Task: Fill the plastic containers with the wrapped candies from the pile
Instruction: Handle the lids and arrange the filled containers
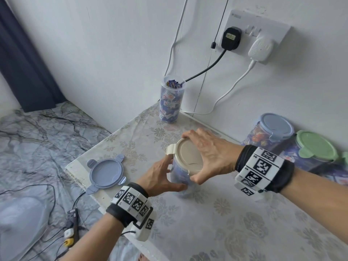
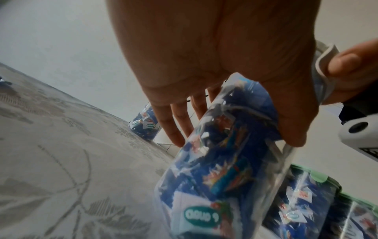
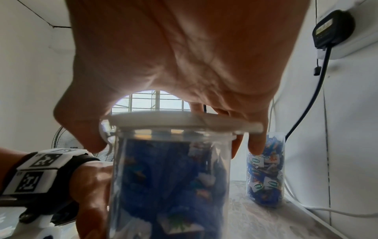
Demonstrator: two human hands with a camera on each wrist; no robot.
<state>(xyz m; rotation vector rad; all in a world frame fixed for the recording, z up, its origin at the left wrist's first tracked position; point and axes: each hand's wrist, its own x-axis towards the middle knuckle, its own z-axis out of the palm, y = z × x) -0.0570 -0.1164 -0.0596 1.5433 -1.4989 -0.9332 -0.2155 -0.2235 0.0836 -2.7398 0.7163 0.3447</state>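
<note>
A person stands at a table (image 1: 235,219) with a flowery cloth. In the middle of it stands a clear plastic jar (image 1: 179,178) full of wrapped candies (image 2: 220,176) in blue and white paper. A cream lid (image 1: 189,157) sits on top of the jar.

The right hand (image 1: 209,153) reaches over the lid from above. Its fingers (image 3: 256,145) and thumb curl down around the rim of the lid and hold it. One flap of the lid sticks out to the left and is not folded down.

The left hand (image 1: 160,178) holds the side of the jar. Its thumb is on the near side and its fingers (image 2: 174,127) wrap round the far side, so the jar is gripped between them.

At the back of the table, near the wall, stands a tall open jar (image 1: 171,99), filled with candies almost to the top. A loose blue lid (image 1: 106,173) lies flat at the left edge of the table, well apart from both jars.

On the right, by the wall, are two more candy jars that are closed. One has a blue lid on it (image 1: 276,127) and one has a green lid on it (image 1: 318,146). They stand just beside each other.

Two plugs (image 1: 231,37) with cords sit in a wall socket above the table.
</note>
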